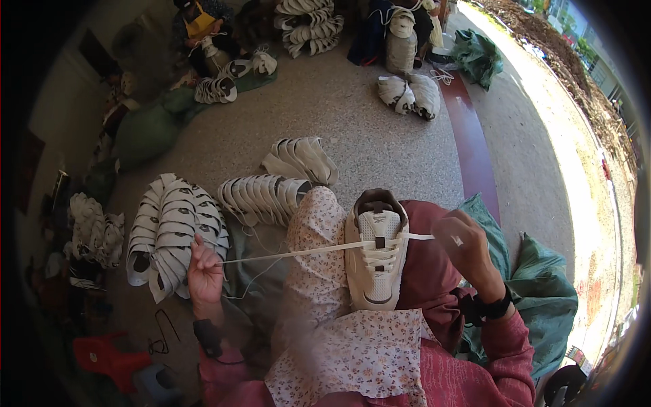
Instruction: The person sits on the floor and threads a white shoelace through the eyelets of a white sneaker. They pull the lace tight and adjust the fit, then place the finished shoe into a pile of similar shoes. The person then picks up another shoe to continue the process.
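Observation:
A cream sneaker upper (357,261) lies on my lap, its toe toward me and its dark-lined opening away from me. A white shoelace (291,255) crosses its lower eyelets in several rows and runs out to both sides. Far out to the left, my left hand (205,271) pinches one long, taut length of the lace beside a stack of uppers. My right hand (464,247) is closed round the shorter length, just right of the upper. Its fingertips are partly turned from view.
Nested stacks of white uppers (178,227) stand on the floor at my left, with more stacked uppers (264,197) ahead. Green sacks (542,285) lie at my right. A red stool (105,359) is at the lower left. Another person (203,30) sits at the far left.

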